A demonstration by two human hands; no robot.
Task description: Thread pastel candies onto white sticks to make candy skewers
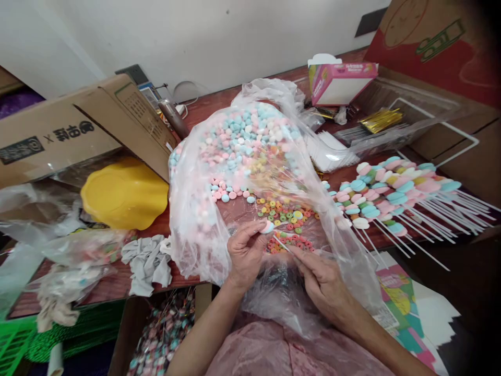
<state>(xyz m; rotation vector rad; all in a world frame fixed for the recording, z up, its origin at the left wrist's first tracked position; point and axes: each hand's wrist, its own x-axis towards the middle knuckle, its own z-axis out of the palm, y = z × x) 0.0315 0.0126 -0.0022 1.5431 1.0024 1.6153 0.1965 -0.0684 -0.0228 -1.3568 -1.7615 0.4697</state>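
Observation:
Between the thumb and fingers of my left hand (247, 251) is a small pink, white and blue candy (267, 226). My right hand (319, 274) pinches a thin white stick (281, 242), its tip pointing up and left toward that candy; whether the two touch I cannot tell. Both hands are over a large clear plastic bag (195, 230) spread on the table. Inside it lie many pink, white and blue candies (238, 141), with small ring candies (289, 243) in red, green and yellow just beyond my fingers.
Finished-looking candy skewers (391, 196) lie piled at the right, sticks outward. A cardboard box (74, 130) and yellow basin (125, 196) stand at the left, near a grey cloth (148, 263). A pink carton (344, 83) and clear tray (415, 112) are at the back right.

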